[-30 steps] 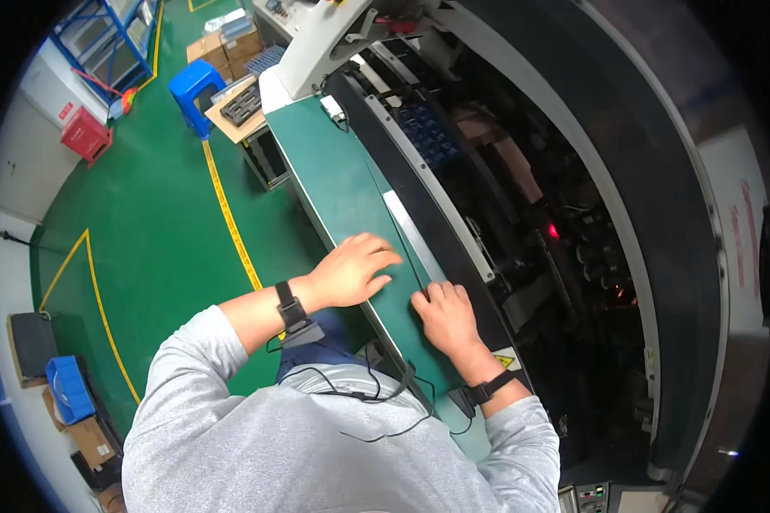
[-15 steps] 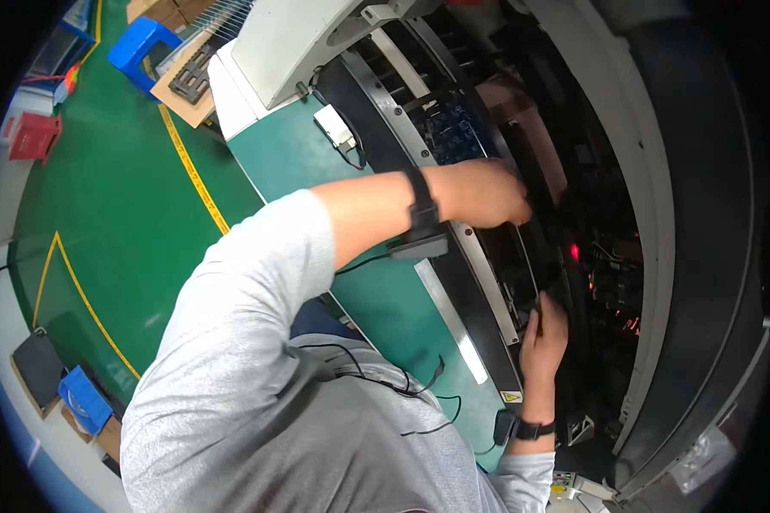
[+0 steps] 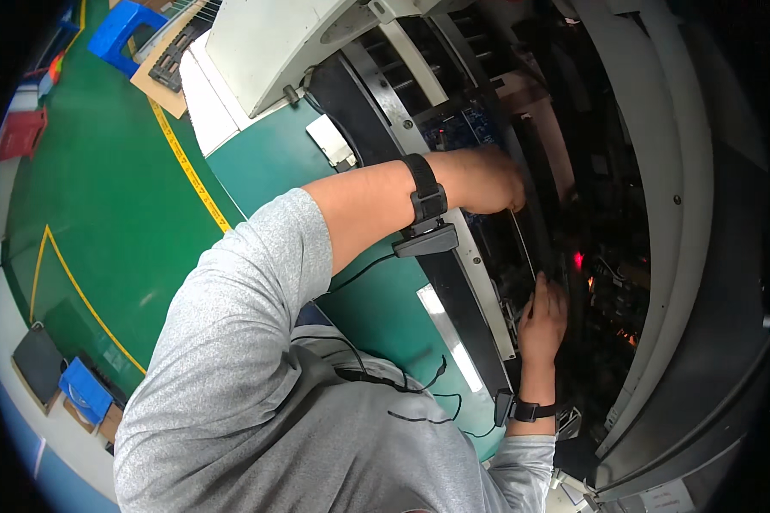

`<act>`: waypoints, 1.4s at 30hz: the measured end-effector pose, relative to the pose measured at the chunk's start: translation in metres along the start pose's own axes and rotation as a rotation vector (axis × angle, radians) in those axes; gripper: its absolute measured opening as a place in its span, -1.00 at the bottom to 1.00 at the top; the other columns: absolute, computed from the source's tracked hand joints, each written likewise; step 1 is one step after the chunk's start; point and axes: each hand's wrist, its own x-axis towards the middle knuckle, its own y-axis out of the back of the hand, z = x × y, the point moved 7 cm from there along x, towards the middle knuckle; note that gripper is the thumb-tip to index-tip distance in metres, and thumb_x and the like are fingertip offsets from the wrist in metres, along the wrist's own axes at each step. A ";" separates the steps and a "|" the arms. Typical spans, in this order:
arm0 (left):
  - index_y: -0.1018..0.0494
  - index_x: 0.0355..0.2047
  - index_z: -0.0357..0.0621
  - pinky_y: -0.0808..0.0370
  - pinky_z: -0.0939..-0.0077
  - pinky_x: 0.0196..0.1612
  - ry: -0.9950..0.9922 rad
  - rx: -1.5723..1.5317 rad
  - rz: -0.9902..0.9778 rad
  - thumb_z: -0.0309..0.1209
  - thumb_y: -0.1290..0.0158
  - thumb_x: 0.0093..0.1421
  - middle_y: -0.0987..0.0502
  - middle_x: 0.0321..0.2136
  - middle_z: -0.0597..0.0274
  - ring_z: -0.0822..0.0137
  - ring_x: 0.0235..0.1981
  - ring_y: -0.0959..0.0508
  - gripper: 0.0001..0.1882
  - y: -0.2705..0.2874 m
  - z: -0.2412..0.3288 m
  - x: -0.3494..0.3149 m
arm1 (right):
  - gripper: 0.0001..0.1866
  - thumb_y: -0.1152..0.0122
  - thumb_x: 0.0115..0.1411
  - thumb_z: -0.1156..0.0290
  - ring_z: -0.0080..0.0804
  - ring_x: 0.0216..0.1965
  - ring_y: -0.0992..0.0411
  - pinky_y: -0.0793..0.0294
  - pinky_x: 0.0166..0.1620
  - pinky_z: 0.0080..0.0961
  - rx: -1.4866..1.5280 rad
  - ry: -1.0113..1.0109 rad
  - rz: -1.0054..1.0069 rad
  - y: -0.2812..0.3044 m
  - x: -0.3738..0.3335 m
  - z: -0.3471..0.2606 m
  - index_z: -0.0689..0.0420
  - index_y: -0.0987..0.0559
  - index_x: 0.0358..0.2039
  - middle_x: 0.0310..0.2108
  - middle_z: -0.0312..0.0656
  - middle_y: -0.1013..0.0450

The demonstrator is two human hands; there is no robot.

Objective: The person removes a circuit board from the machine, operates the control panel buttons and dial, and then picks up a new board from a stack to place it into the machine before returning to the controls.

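Observation:
Both my hands reach into the dark interior of a large machine. My left hand (image 3: 490, 181) is closed, knuckles up, beside a blue circuit board (image 3: 475, 124) that it partly covers. From under its fingers a thin, light-coloured rod (image 3: 524, 241) runs down to the fingertips of my right hand (image 3: 543, 321). The right fingers are bent together around the rod's lower end; their tips are partly lost in shadow. Whether the rod is loose or part of the machine, I cannot tell. Each wrist wears a black strap with a small dark device.
A pale metal rail (image 3: 479, 265) borders the opening on my side. On the green ledge (image 3: 376, 299) lie a white box (image 3: 329, 139) and a shiny strip (image 3: 449, 338). The machine's light frame (image 3: 672, 197) curves along the right. Red lights glow inside. A blue stool (image 3: 121, 36) stands far left.
My view has shifted slightly. Both hands stay along the thin rod, and the right hand has moved slightly up toward the left one.

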 end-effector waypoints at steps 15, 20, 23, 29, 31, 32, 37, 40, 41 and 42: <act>-0.62 -0.15 -0.01 -0.51 0.26 -0.02 0.012 0.060 0.036 -0.45 0.04 0.17 -0.63 -0.20 0.13 0.07 -0.07 -0.58 -0.70 0.002 0.008 -0.005 | -0.54 -0.12 0.20 0.55 0.01 0.03 -0.39 -0.39 0.12 -0.16 -0.021 -0.010 0.037 -0.008 -0.009 0.003 0.18 -0.43 0.15 -0.04 0.07 -0.45; -0.62 -0.14 -0.01 -0.51 0.23 -0.04 0.034 0.031 -0.008 -0.54 0.06 0.12 -0.59 -0.27 0.10 0.03 -0.09 -0.56 -0.65 -0.004 0.003 -0.002 | -0.55 -0.13 0.20 0.55 0.01 0.04 -0.39 -0.39 0.11 -0.16 -0.037 -0.003 0.031 -0.012 -0.006 0.003 0.18 -0.44 0.14 -0.05 0.07 -0.45; -0.61 -0.15 -0.03 -0.52 0.21 -0.07 -0.023 0.049 0.081 -0.54 0.06 0.12 -0.59 -0.30 0.10 0.02 -0.11 -0.56 -0.66 -0.001 0.005 -0.004 | -0.56 -0.14 0.21 0.53 0.00 0.03 -0.40 -0.40 0.09 -0.16 -0.069 0.001 0.048 -0.011 -0.004 0.002 0.17 -0.45 0.13 -0.05 0.04 -0.45; -0.62 -0.21 -0.07 -0.52 0.20 -0.09 0.023 0.111 0.001 -0.53 0.03 0.10 -0.59 -0.31 0.07 0.02 -0.11 -0.57 -0.71 -0.008 -0.001 -0.002 | -0.58 -0.18 0.24 0.45 0.02 -0.01 -0.43 -0.47 0.01 -0.20 0.118 -0.085 0.010 -0.027 -0.001 0.010 0.12 -0.46 0.12 -0.03 0.00 -0.43; -0.62 -0.24 -0.08 -0.54 0.23 -0.10 0.049 0.147 -0.033 -0.51 0.01 0.10 -0.62 -0.29 0.10 0.04 -0.12 -0.59 -0.73 -0.010 -0.003 0.000 | -0.58 -0.20 0.24 0.43 0.01 0.00 -0.43 -0.49 -0.02 -0.20 0.179 -0.071 -0.021 -0.038 0.002 0.014 0.11 -0.45 0.12 -0.02 -0.01 -0.43; -0.63 -0.27 -0.08 -0.56 0.25 -0.11 0.064 0.189 -0.065 -0.50 -0.01 0.09 -0.64 -0.26 0.13 0.06 -0.13 -0.61 -0.76 -0.011 -0.005 0.000 | -0.57 -0.21 0.23 0.44 -0.01 -0.01 -0.44 -0.49 -0.03 -0.24 0.169 -0.057 -0.046 -0.044 0.003 0.016 0.13 -0.45 0.12 -0.04 0.00 -0.43; -0.62 -0.32 -0.11 -0.57 0.23 -0.16 0.073 0.190 -0.081 -0.51 -0.04 0.06 -0.64 -0.29 0.13 0.05 -0.15 -0.62 -0.80 -0.011 -0.005 0.000 | -0.60 -0.19 0.28 0.33 -0.11 -0.21 -0.52 -0.52 -0.14 -0.30 0.586 -0.099 -0.087 -0.062 0.009 0.038 0.21 -0.45 0.08 -0.24 0.00 -0.51; -0.62 -0.32 -0.13 -0.56 0.23 -0.16 0.079 0.188 -0.080 -0.51 -0.04 0.07 -0.64 -0.29 0.12 0.04 -0.15 -0.62 -0.80 -0.014 -0.007 0.003 | -0.49 0.04 0.37 -0.07 -0.45 -0.68 -0.35 -0.41 -0.53 -0.52 1.731 -0.996 -0.256 -0.112 -0.004 0.064 0.18 -0.55 -0.14 -0.65 -0.27 -0.39; -0.62 -0.32 -0.14 -0.56 0.23 -0.15 0.059 0.200 -0.076 -0.50 -0.03 0.08 -0.64 -0.29 0.11 0.04 -0.15 -0.62 -0.80 -0.014 -0.007 0.004 | -0.49 0.04 0.37 -0.07 -0.45 -0.68 -0.35 -0.41 -0.53 -0.52 1.694 -1.032 -0.245 -0.115 0.000 0.070 0.18 -0.55 -0.14 -0.65 -0.27 -0.39; -0.62 -0.32 -0.14 -0.56 0.23 -0.15 0.078 0.192 -0.084 -0.50 -0.03 0.08 -0.64 -0.29 0.11 0.04 -0.15 -0.62 -0.80 -0.016 -0.009 0.005 | -0.51 0.03 0.37 -0.05 -0.46 -0.67 -0.34 -0.40 -0.53 -0.53 1.753 -1.101 -0.354 -0.122 0.000 0.068 0.18 -0.55 -0.15 -0.68 -0.29 -0.35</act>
